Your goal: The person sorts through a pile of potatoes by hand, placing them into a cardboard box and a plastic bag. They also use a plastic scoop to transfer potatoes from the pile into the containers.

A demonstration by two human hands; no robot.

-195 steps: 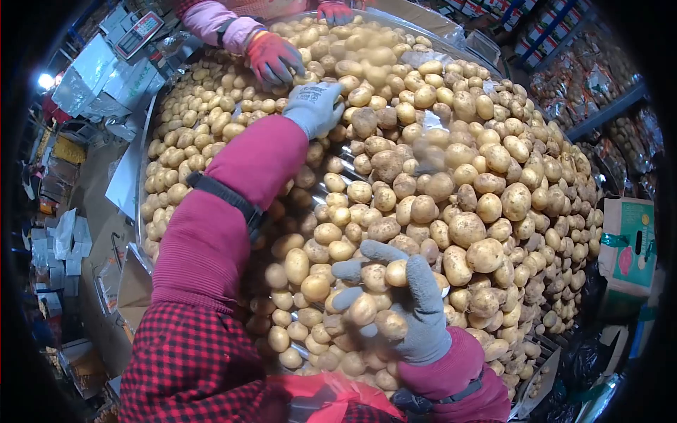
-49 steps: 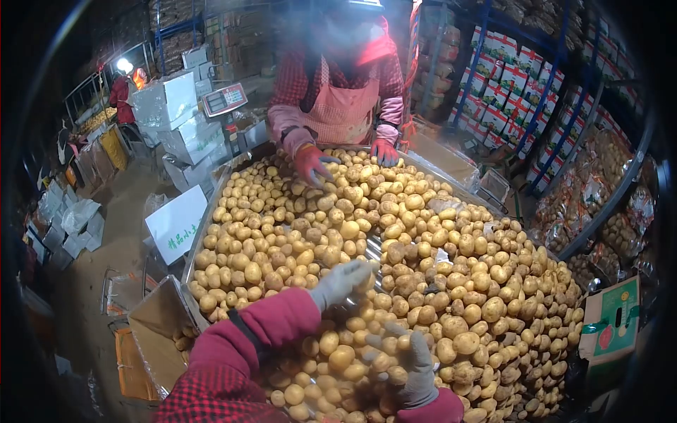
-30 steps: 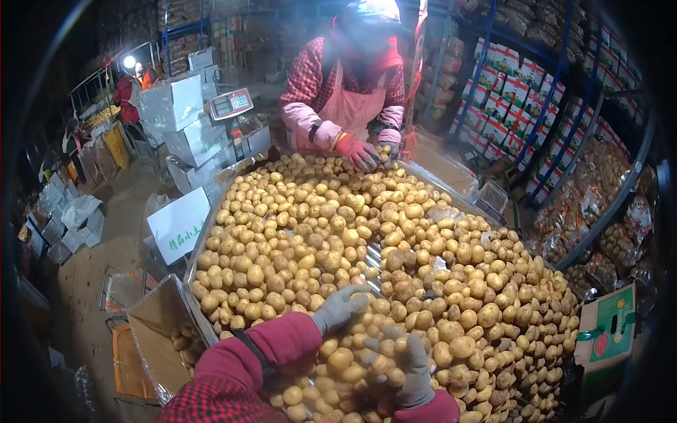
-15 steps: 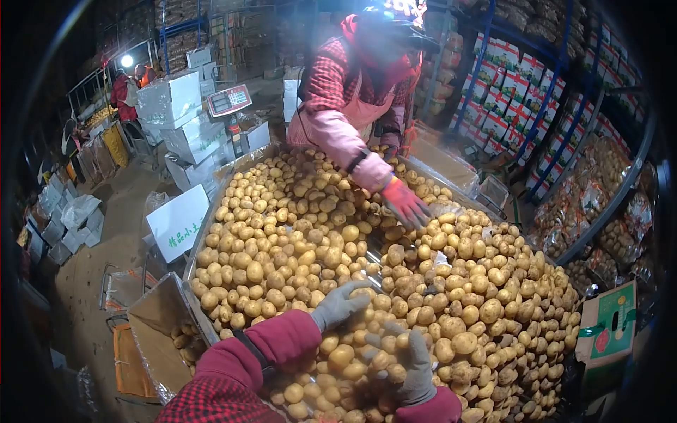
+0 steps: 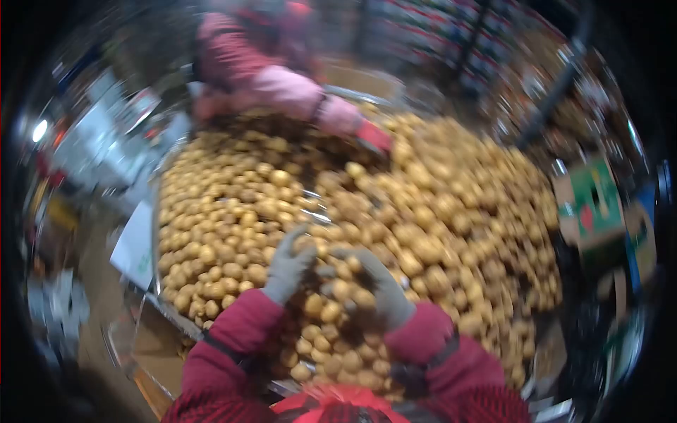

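My left hand (image 5: 289, 266), in a grey glove, reaches into the pile of potatoes (image 5: 233, 204) with its fingers apart. A potato (image 5: 305, 244) lies beside its fingertips; no firm grip shows. Across from it my right hand (image 5: 386, 287), gloved the same, is curved with its fingers stretched toward the left. Several loose potatoes (image 5: 331, 310) lie in the gap between both hands, and more are heaped near my body. Motion blur smears the fingers. A strip of shiny metal surface (image 5: 315, 208) shows among the potatoes beyond my hands.
Opposite me a person's red-gloved hand (image 5: 374, 137) reaches into the pile. A green carton (image 5: 592, 201) stands at the right, a white carton panel (image 5: 134, 247) at the left. Stacked white boxes (image 5: 99, 155) are behind on the left; bagged goods (image 5: 536, 92) fill the right back.
The view has tilted down and turned right. My hands have drawn more level with each other, and the right hand's fingers now point left. The other person's hand is still over the pile.
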